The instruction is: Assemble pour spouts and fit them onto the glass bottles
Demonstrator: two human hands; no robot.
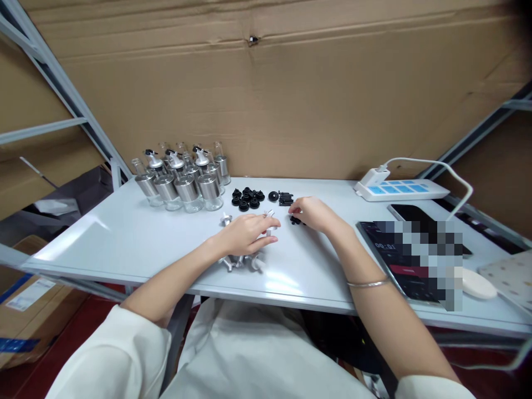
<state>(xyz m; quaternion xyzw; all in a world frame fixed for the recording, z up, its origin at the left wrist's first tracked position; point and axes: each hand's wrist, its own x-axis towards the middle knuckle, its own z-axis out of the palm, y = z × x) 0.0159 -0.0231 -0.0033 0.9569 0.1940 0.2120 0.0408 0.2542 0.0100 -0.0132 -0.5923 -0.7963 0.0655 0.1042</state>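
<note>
My left hand [245, 233] is closed round a silver pourer spout [271, 226], whose ends show between the thumb and fingers. Under and beside that hand lie several more silver spouts [239, 260], partly hidden by it. My right hand [311, 213] reaches down to a small pile of black parts [296, 220], its fingertips pinched together there. Whether a part is between those fingertips is hidden. Behind the hands are a group of black ribbed stoppers [248, 198], a round black piece [273, 196] and a bundle of thin black sticks [286, 198].
Several glass bottles with steel sleeves [189, 191] stand at the back left, some topped with spouts. At the right are a power strip [401, 191] with a cabled charger [375, 177], two phones and a round white object [477, 284]. Cardboard [291, 111] backs the table.
</note>
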